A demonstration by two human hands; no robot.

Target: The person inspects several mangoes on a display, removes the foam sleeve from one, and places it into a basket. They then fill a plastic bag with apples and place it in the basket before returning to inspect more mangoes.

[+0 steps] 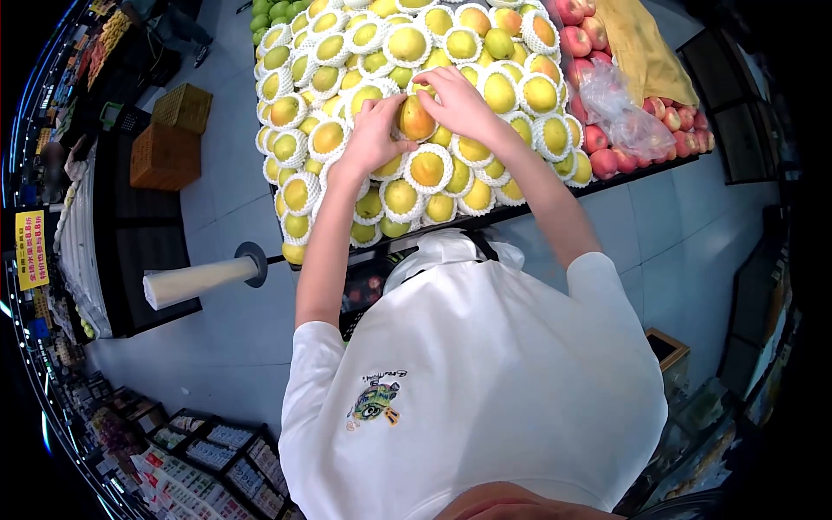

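A smooth yellow-orange fruit with a reddish blush, perhaps a mango or a pear (417,119), sits between my hands on the heaped display. My left hand (374,134) curls round its left side, the thumb below. From the right, my right hand (461,102) bends its fingers over the fruit's upper right side. No white foam net shows around this fruit. Just below it, a similar fruit in a white foam net (427,169) faces up. More netted yellow fruit (327,137) surrounds both hands, with a few bare ones among them.
Red apples (604,163) lie right of the heap, partly under a clear plastic bag (620,108) and a yellow cloth (646,48). A bag roll (204,282) sticks out at the near left corner. Orange crates (166,156) stand on the floor to the left.
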